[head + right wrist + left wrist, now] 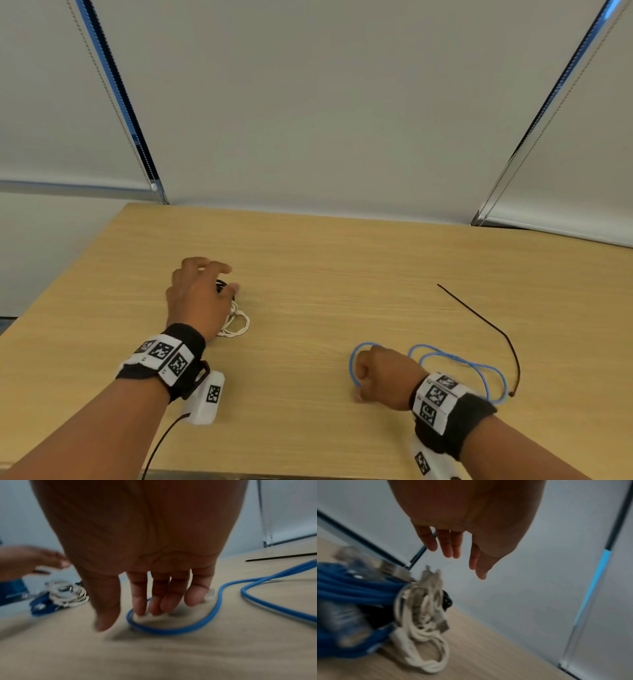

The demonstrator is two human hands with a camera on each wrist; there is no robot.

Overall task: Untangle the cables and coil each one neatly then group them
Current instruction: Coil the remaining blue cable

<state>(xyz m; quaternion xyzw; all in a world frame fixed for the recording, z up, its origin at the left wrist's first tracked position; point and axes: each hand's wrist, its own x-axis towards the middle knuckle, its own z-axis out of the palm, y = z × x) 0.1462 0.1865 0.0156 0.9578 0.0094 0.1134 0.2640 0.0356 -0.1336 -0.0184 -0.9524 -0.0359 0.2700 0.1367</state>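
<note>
A light blue cable [350, 364] lies in loose loops on the wooden table [325, 274] at the right. My right hand [363, 380] points its fingertips [154, 609] down onto the table inside the end loop of that cable [171, 630], thumb apart, pinching nothing. At the left sits a group of coils: a white one [239, 323], a black one [221, 285] and a dark blue one [351, 588]. My left hand [226, 277] hovers just over them with straight fingers [448, 547] and holds nothing. The white coil [423, 632] lies in front.
A thin black cable [479, 317] lies straight on the table beyond the blue loops, curving to the right edge. Window blinds with bead chains [113, 102] hang behind the table's far edge. A black lead [161, 442] runs from my left wrist camera over the near edge.
</note>
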